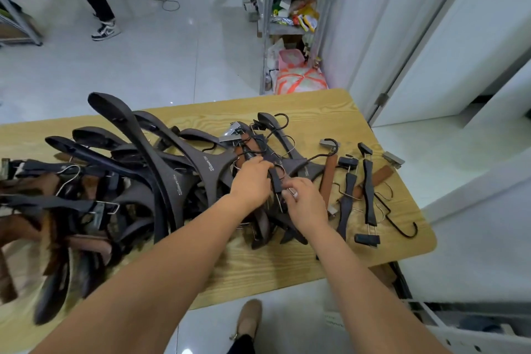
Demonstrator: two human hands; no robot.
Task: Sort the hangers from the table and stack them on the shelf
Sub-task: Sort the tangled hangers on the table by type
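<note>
Left hand [250,181] grips far end of clip hanger [276,180], right hand [305,202] pinches near rod. Stiff, light; hooks snag in pile [172,181].

Wht txt on dark hangers [207,163], too blurry to read.

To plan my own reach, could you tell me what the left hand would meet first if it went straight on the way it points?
The left hand points up and right, gripping the black clip hanger. Past it, probably the dark coat hanger first, though depth is unclear.
</note>
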